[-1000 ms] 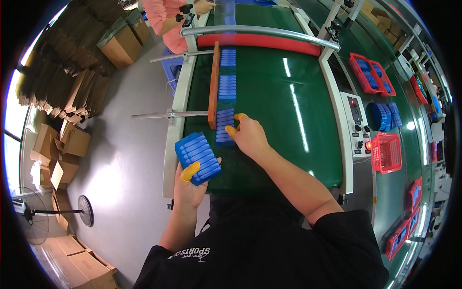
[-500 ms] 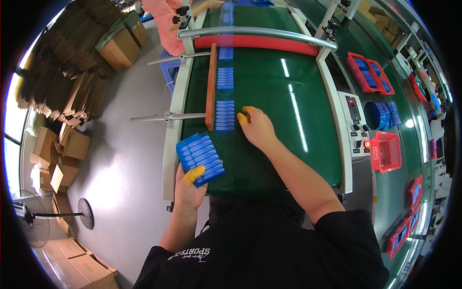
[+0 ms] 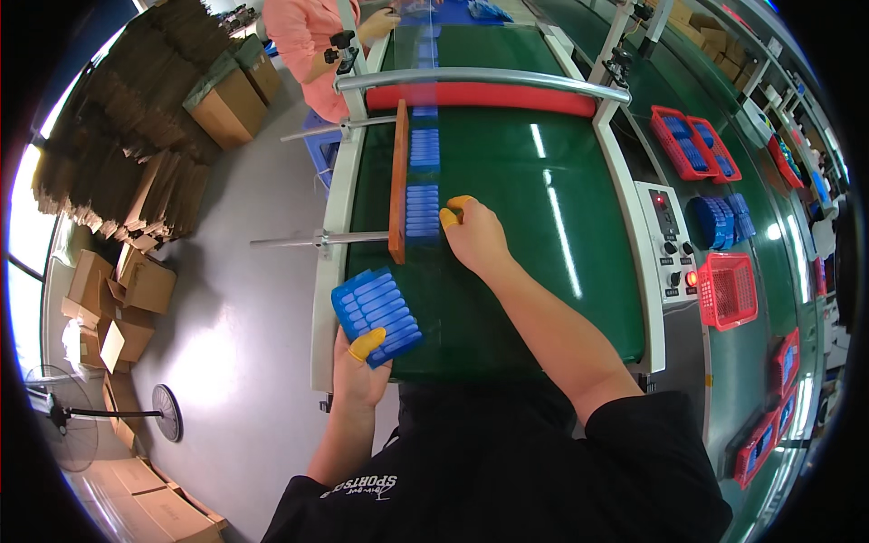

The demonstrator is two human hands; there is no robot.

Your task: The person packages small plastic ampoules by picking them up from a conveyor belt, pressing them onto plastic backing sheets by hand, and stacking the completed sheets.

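My left hand [image 3: 364,366] grips a stack of blue ribbed plastic packs [image 3: 380,308] over the near left of the green conveyor belt [image 3: 507,308]. Its thumb, in a yellow finger cot, presses on the top pack. On the belt, a row of similar blue packs [image 3: 423,210] lies along a brown guide bar [image 3: 398,190] and runs under a red roller [image 3: 489,99]. My right hand [image 3: 477,237] is at the right edge of the nearest pack. Its thumb and index finger, in yellow cots, are bent and slightly apart, with nothing visible between them.
A metal bar [image 3: 480,80] crosses above the roller. A control box [image 3: 668,240] stands right of the belt, with red baskets [image 3: 727,291] and blue packs [image 3: 715,222] beyond. Another person [image 3: 303,54] is at the far left. Cardboard boxes [image 3: 226,107] and a fan [image 3: 68,416] stand left.
The packs on the belt have moved away along the guide bar. My right hand has shifted slightly forward and left beside the nearest one. The left hand keeps its stack.
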